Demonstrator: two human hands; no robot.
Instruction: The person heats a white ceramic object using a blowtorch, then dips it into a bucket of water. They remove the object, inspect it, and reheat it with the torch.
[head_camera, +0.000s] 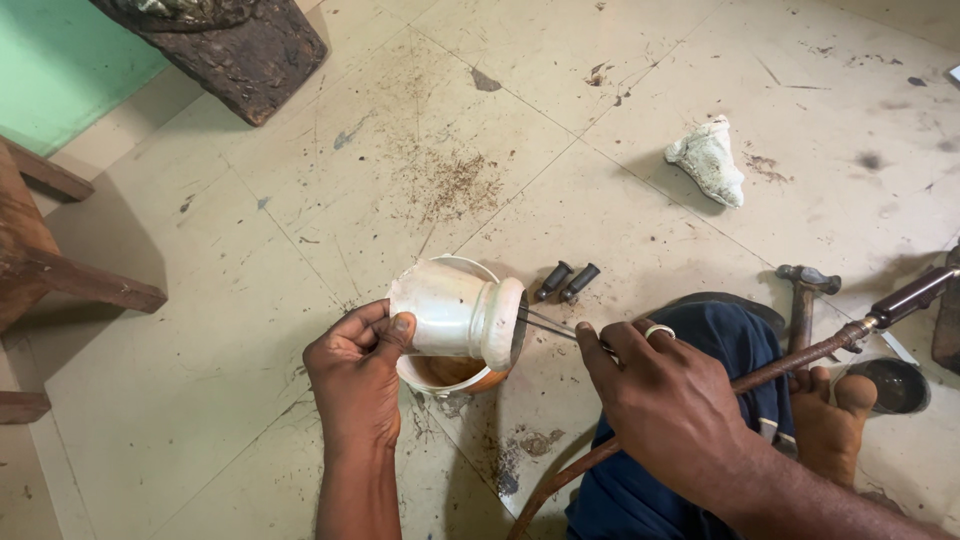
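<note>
Hands at work over a stained, tiled floor (250, 300). Left hand (358, 375) is closed around a small white, silvery metal pot (455, 312), held on its side with the mouth toward the right, just above a white bowl with an orange-brown inside (450, 372). Right hand (665, 400), wearing 1 ring, pinches thin metal tweezers (548, 322) whose tips reach the pot's rim. 2 dark cylindrical pieces (566, 282), a hammer (803, 295) and a white rag (708, 160) lie nearby. Risk, as judged: the smooth pot could rotate or slip from the one-handed hold if the tweezers press sideways, dropping into the bowl.
</note>
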